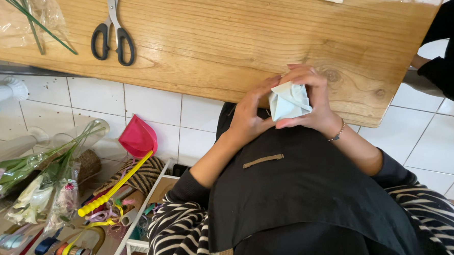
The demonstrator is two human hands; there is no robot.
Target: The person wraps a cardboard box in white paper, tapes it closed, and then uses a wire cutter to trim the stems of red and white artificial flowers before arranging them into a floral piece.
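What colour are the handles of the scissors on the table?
Black, on the scissors, seen in the head view.

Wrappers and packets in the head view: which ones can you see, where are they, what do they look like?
Clear plastic bag: table's top-left corner, crinkly, green stems inside.
Clear flower sleeves: floor, lower left, around pale blooms.
No labels, signs or screens show.

Your black apron [301,190] with a tan strap covers a black-and-white striped top, its sleeves [175,231] pushed up; a thin bracelet [337,134] circles your right wrist.
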